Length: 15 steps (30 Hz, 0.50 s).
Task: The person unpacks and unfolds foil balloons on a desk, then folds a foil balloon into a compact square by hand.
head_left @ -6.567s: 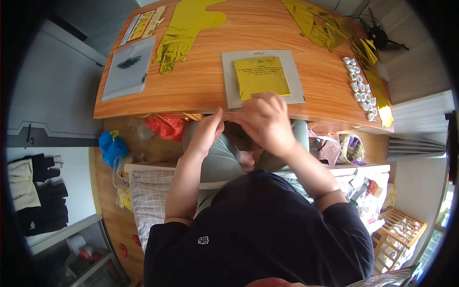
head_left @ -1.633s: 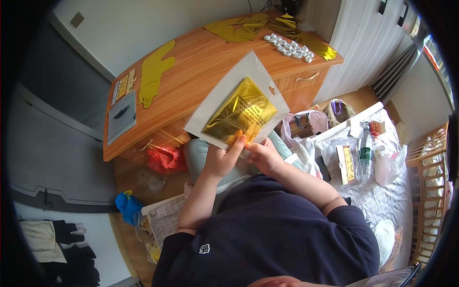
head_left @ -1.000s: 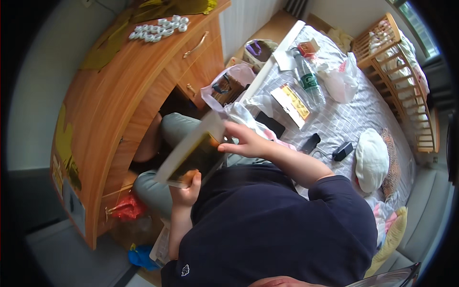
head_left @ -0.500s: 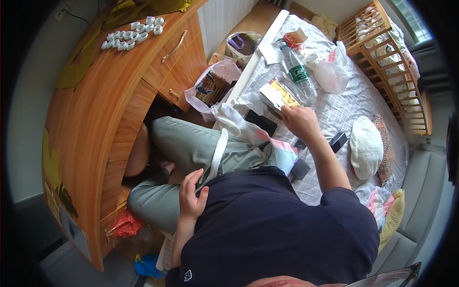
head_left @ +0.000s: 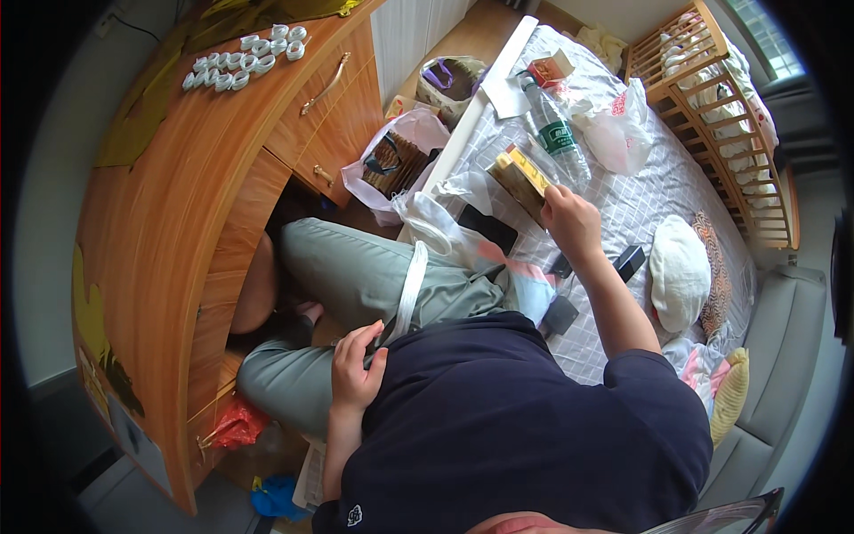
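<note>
The right hand (head_left: 570, 220) reaches out over the bed (head_left: 658, 191) and its fingers close on the near edge of a flat gold-and-brown packet (head_left: 521, 179), which lies tilted on the checked cover just beyond the fingertips, beside a clear plastic bottle (head_left: 555, 133) with a green label. A black flat object (head_left: 487, 229) lies close to the wrist, on the side toward the person's lap. The left hand (head_left: 356, 367) rests on the lap at the edge of the dark shirt, fingers loosely curled together, touching a white strap (head_left: 409, 289) that runs across the grey-green trousers. A wooden desk (head_left: 178, 178) stands on the left.
</note>
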### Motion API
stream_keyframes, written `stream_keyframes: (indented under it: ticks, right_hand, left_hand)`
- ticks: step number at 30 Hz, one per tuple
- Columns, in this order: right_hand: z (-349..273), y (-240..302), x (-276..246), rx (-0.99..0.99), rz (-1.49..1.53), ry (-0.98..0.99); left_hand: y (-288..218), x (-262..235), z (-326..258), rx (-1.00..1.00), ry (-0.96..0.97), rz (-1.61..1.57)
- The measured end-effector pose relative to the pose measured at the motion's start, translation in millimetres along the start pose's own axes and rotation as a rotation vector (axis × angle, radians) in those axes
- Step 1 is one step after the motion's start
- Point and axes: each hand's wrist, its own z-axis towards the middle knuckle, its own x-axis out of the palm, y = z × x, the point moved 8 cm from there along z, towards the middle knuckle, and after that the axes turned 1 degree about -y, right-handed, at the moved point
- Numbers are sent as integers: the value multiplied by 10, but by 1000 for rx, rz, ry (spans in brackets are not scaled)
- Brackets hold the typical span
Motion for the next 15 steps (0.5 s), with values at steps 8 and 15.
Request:
stream_keyframes:
  ticks: [8, 15]
  right_hand:
    - [88, -209, -103, 79, -61, -110]
    - [127, -336, 354, 75, -39, -109]
  left_hand:
    - [-67, 20, -13, 17, 33, 59]
    - [-2, 15, -53, 5, 40, 86]
